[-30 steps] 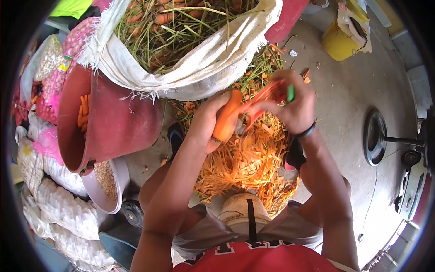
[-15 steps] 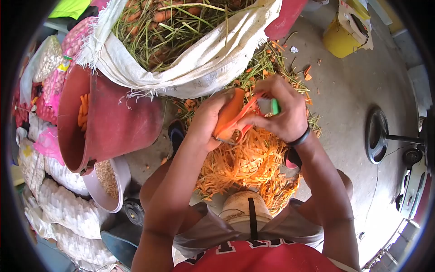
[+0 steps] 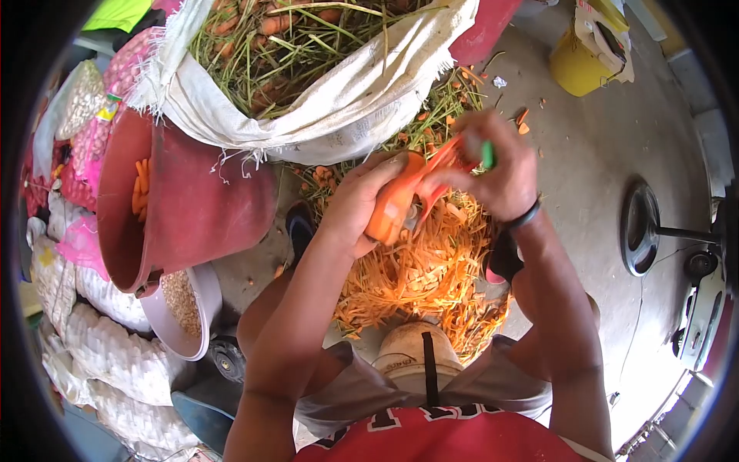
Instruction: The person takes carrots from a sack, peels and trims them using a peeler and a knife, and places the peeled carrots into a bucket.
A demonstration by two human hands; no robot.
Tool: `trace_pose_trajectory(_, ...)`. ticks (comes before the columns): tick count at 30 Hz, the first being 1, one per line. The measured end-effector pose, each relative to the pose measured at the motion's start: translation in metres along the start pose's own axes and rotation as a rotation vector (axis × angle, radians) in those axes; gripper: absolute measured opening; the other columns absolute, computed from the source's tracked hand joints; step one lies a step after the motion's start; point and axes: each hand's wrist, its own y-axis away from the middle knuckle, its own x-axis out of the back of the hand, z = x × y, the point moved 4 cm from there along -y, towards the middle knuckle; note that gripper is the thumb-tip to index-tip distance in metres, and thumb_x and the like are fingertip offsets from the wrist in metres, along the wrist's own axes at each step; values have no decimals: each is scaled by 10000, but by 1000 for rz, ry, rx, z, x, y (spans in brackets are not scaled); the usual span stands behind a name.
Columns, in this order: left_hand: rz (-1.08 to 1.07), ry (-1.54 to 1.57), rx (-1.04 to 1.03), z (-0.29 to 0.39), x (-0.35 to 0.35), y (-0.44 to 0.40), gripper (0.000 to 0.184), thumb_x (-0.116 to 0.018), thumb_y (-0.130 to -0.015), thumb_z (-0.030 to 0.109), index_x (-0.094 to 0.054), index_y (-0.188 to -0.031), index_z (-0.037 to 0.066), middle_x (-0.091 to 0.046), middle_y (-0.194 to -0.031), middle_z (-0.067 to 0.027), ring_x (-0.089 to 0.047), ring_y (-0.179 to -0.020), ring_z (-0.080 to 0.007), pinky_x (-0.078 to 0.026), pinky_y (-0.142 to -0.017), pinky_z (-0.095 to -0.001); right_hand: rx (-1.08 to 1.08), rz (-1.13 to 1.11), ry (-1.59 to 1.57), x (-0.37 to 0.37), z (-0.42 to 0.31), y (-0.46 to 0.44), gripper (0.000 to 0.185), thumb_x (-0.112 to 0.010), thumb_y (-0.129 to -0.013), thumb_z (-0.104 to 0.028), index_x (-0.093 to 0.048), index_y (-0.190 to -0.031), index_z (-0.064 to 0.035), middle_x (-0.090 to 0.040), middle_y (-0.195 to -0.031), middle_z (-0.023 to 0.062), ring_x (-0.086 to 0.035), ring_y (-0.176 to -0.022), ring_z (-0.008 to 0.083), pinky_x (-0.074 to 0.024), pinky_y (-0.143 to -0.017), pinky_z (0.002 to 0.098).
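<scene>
My left hand [image 3: 360,196] is wrapped round a thick orange carrot [image 3: 391,206], tilted with its lower end toward me. In my right hand [image 3: 504,173], fingers curled, is a red peeler [image 3: 440,171], with a bit of green showing by the fingers. The peeler's head lies close against the carrot's right side; blur hides whether the blade touches. Below both hands a heap of carrot peels [image 3: 416,269] covers the floor. Beyond them stands a white woven sack [image 3: 323,138] full of carrots with green stalks [image 3: 285,54].
A red bucket [image 3: 208,208] lies tipped at left with carrots [image 3: 141,189] inside. Near it is a pale basin [image 3: 204,308] of small grains. Filled sacks [image 3: 115,346] line the left. A yellow bucket [image 3: 573,65] and a round black stand base [image 3: 640,227] are at right.
My right hand has moved right and slightly away from me with the peeler. The carrot has turned a little in my left hand, showing a paler peeled patch.
</scene>
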Motion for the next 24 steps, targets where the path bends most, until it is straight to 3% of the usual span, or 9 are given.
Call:
trace_pose_trajectory(5,47,-89,-14,4,3,1,330,-553,-969,267,-575,-1197,31,-643,-958,-63,-624,-715,-134,-536,-615,-273,-407,42,-16,19,42,3,614,-909,-581,-387,-622,-1007,-52,-660,-891,95,-672,-758,228,-561,-642,336)
trace_pose_trajectory(8,67,-107,-67,4,9,-5,342,-498,-994,296,-569,-1204,35,-648,-933,-66,-634,-713,-135,-542,-610,-278,102,-41,-108,-9,-12,4,600,-909,-582,-372,-620,-993,-43,-658,-825,94,-672,-727,224,-557,-611,317)
trace_pose_trajectory(11,123,-24,-73,1,-4,-3,329,-494,-1000,270,-570,-1209,28,-634,-893,-65,-634,-704,-135,-541,-591,-286,78,-27,-44,-8,-9,4,594,-911,-584,-367,-624,-990,-44,-658,-826,93,-670,-725,229,-560,-647,317)
trace_pose_trajectory(15,-21,-134,47,4,-2,5,284,-530,-988,234,-582,-1184,34,-640,-925,-65,-630,-763,-141,-544,-700,-287,-238,85,63,15,38,1,579,-908,-592,-371,-625,-982,-49,-657,-877,102,-676,-742,240,-560,-682,325)
trace_pose_trajectory(17,76,-78,-5,5,-2,2,296,-521,-992,258,-585,-1179,37,-641,-915,-66,-625,-765,-138,-540,-705,-290,-379,126,-41,22,50,1,591,-911,-586,-377,-624,-981,-45,-655,-874,106,-674,-740,243,-555,-685,329)
trace_pose_trajectory(18,126,-47,-32,6,-1,1,303,-517,-994,271,-586,-1176,39,-641,-910,-66,-623,-766,-136,-539,-707,-291,-277,75,-82,15,37,2,595,-911,-586,-378,-621,-980,-39,-653,-852,107,-671,-732,233,-553,-676,327)
trace_pose_trajectory(20,0,-34,-10,5,6,-3,318,-523,-989,294,-590,-1172,44,-647,-951,-63,-632,-789,-133,-533,-681,-287,-72,-33,-170,-7,-1,8,604,-911,-588,-381,-614,-978,-27,-650,-809,108,-666,-717,214,-548,-657,324)
trace_pose_trajectory(23,-19,-11,19,0,9,-2,293,-544,-981,272,-603,-1154,44,-648,-966,-56,-627,-763,-127,-527,-657,-268,36,-70,-81,-10,-16,5,620,-915,-582,-387,-607,-975,-20,-641,-785,92,-644,-696,190,-540,-638,319)
trace_pose_trajectory(24,0,-52,12,1,7,0,298,-544,-981,277,-602,-1157,44,-648,-963,-57,-623,-749,-125,-522,-640,-262,-47,-25,-28,-5,-2,5,617,-916,-583,-386,-607,-973,-22,-642,-794,89,-642,-697,185,-538,-634,318)
